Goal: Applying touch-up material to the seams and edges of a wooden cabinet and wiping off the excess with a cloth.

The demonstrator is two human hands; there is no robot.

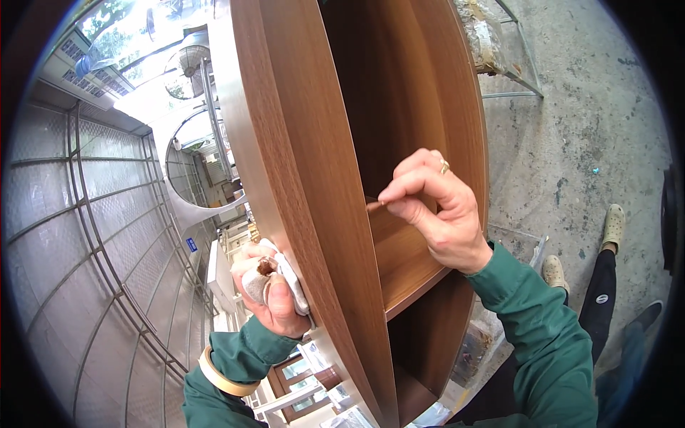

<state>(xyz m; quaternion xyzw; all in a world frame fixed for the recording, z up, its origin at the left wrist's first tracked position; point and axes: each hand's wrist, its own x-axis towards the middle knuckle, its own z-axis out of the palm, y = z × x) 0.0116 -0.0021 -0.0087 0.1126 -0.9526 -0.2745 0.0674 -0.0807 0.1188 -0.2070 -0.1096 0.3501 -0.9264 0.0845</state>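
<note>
Touch-up work on a walnut-coloured cabinet (314,178) is what I judge to be in hand: my right hand (435,207) is closed in a pinch on a thin brown stick (373,206), perhaps a wax or repair crayon, though I cannot tell which, with its tip pressed against the inner face of the side panel just above a shelf (399,264). My left hand (275,289) is clenched around a crumpled white rag (285,271) stained brown at one fold, and it rests against the outer side of the same panel, so the board's front edge stands between my two hands. A roll of tape (217,374) sits on my left wrist like a bracelet. The next move, I judge, calls for a light, steady stroke along the grain, with the rag close by for wiping. The panel is smooth laminate with fine straight wood grain, crisp-edged and flat, though the lens bows it. Beyond my right hand lies rough, mottled concrete floor (592,128); beyond my left, a grey mesh fence (93,235).
</note>
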